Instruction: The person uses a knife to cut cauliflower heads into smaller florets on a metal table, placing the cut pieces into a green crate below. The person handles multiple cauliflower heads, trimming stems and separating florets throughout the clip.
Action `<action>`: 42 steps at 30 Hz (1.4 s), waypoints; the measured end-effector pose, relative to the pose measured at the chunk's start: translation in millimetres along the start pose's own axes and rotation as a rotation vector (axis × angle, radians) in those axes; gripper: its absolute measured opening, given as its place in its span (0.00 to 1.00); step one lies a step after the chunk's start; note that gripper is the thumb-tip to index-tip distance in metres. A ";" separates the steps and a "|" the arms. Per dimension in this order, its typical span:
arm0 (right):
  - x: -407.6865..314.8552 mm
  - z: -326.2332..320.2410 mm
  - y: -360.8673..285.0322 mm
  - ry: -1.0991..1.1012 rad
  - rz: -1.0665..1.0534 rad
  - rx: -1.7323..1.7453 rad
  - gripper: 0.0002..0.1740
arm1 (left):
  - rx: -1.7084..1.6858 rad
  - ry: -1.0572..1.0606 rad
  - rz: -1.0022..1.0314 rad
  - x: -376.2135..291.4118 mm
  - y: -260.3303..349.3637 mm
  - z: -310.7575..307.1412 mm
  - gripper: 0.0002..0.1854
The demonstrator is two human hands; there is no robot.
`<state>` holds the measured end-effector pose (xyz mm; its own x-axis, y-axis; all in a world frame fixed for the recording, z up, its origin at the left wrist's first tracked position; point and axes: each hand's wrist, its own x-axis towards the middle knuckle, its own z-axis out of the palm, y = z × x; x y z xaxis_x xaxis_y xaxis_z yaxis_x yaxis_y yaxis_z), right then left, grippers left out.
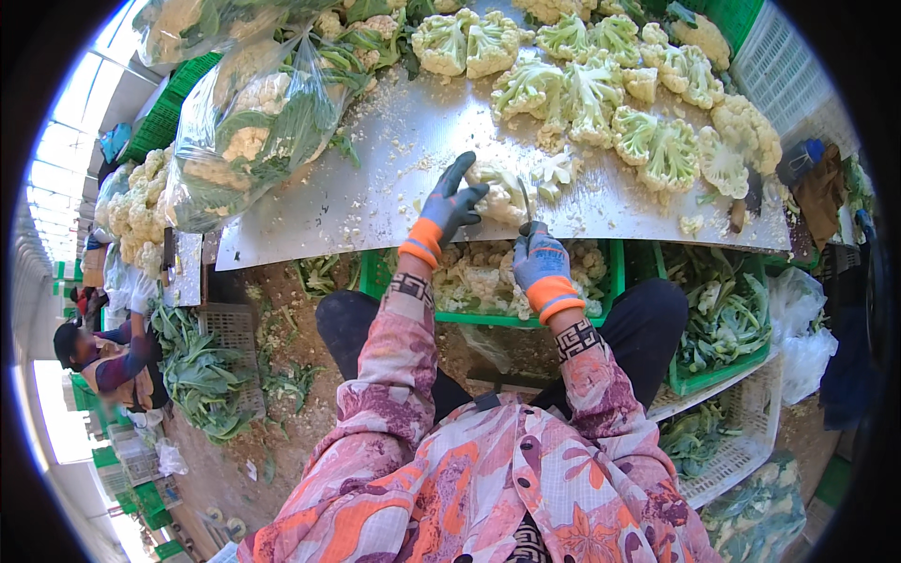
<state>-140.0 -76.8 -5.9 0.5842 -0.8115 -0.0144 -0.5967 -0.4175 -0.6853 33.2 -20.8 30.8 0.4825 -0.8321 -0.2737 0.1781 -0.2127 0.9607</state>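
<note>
My left hand (452,200), in a grey-blue work glove with an orange cuff, is at the left side of a cut cauliflower piece (501,191). Its fingers are spread, and the index fingertip overlaps the piece's edge; whether it presses on it I cannot tell. My right hand (542,260), gloved alike, grips a small knife (525,200) whose curved blade points away from me along the right side of that piece. Just right of the blade lies a pale cut cauliflower stalk (555,174). Both hands are at the near edge of a metal-topped table (317,218).
Halved cauliflowers (584,91) lie at the table's back right, near a wooden-handled blade (738,214). Bagged cauliflowers (246,141) stand at left. A green crate of florets (493,318) sits below the edge between my knees; a leaf-filled crate (718,380) is at right. Another person (120,359) works far left.
</note>
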 end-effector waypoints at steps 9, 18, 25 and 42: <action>-5.9 -3.4 2.1 0.147 -0.087 0.194 0.08 | -0.032 0.010 -0.050 20.9 -6.6 -7.8 0.35; -13.5 15.2 -2.0 0.066 -0.083 -0.018 0.11 | -0.055 0.140 0.221 -0.8 -44.8 4.9 0.35; 8.2 19.6 -4.9 -0.090 0.060 -0.276 0.16 | -0.007 0.213 0.322 3.7 -61.1 8.7 0.34; -19.5 18.6 -35.4 0.185 -0.103 0.161 0.09 | -0.009 0.460 0.416 4.4 -90.1 14.9 0.33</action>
<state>-120.0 -38.6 5.2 0.5182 -0.8351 0.1847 -0.4352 -0.4434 -0.7835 6.5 -12.9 -56.3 0.8329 -0.5381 0.1297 -0.0975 0.0879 0.9913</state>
